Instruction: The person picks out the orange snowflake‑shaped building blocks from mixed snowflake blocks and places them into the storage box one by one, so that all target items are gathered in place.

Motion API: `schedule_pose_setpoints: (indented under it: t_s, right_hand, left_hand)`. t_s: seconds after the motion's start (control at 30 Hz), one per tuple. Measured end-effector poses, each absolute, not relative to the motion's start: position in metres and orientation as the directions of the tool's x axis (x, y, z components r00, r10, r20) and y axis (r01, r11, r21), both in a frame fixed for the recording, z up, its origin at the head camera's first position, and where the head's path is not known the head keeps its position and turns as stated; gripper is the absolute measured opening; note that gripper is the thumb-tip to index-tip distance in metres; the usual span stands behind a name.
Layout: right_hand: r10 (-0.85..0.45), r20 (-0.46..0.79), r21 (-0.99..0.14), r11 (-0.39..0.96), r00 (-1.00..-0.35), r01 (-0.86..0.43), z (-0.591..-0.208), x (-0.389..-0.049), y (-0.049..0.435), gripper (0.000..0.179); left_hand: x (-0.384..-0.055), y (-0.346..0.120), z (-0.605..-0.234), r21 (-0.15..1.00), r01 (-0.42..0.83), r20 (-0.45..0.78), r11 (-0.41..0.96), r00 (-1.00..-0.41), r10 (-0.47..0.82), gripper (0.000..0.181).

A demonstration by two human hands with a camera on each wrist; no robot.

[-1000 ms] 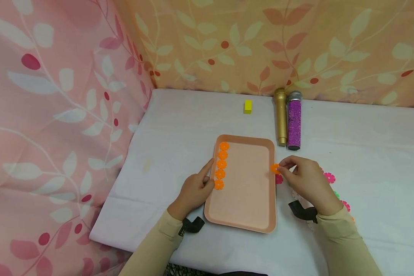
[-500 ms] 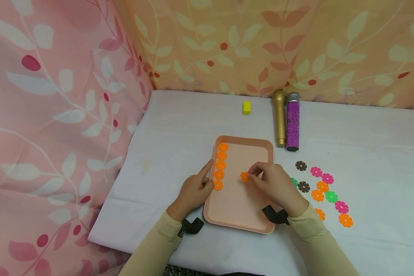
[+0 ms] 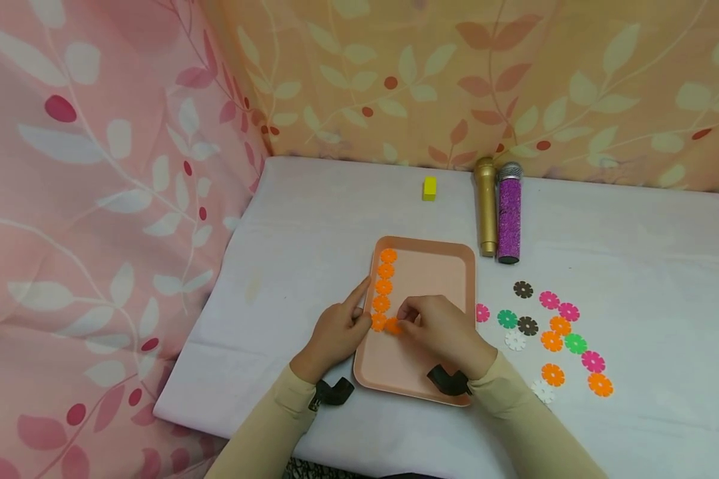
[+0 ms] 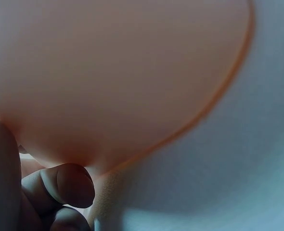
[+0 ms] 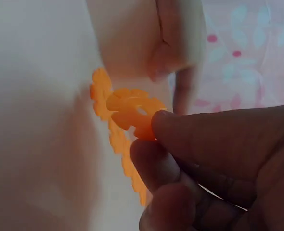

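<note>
An orange flower-shaped disc point(image 5: 132, 108) with a small centre hole is pinched between thumb and fingers of my right hand point(image 3: 446, 329), low over the peach tray point(image 3: 419, 392). That disc is beside the lowest of several orange discs point(image 3: 383, 287) forming a line along the tray's left side. With my left hand point(image 3: 335, 332) I hold the tray's left rim, index finger stretched along it and thumb at the edge. In the left wrist view, fingers point(image 4: 74, 185) curl at the tray's rim point(image 4: 219, 94).
Several loose flower discs in pink, orange, green, white and dark brown point(image 3: 528, 325) lie on the white cloth right of the tray. Beyond it are a gold microphone point(image 3: 486, 209), a purple glitter microphone point(image 3: 509, 216) and a yellow block point(image 3: 429, 189). Floral curtains border the table.
My right hand has carried the orange disc leftward from the tray's right rim to the bottom end of the orange line. The left hand stays at the left rim.
</note>
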State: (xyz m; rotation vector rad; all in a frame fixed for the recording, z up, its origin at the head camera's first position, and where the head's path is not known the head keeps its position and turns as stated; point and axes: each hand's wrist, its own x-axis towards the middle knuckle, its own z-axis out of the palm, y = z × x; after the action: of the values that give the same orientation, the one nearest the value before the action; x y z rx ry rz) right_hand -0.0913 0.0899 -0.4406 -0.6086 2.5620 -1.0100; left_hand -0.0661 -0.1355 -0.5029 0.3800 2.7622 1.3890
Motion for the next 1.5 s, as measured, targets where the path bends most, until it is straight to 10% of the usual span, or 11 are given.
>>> schedule_pose_setpoints:
  t_s: [0.53,1.5]
  right_hand:
    - [-0.617,-0.191,-0.727,0.612,-0.764,-0.313,-0.465,-0.094,0.068,0.011]
    - [-0.587,-0.127,-0.578,0.699,-0.799,-0.422,-0.468,-0.091,0.063,0.025]
  left_hand:
    - [-0.068,-0.136,-0.506,0.776,0.208,0.087,0.595,-0.970,0.226,0.067]
    - [-0.067,-0.136,-0.503,0.781,0.214,0.092,0.587,-0.969,0.231,0.066]
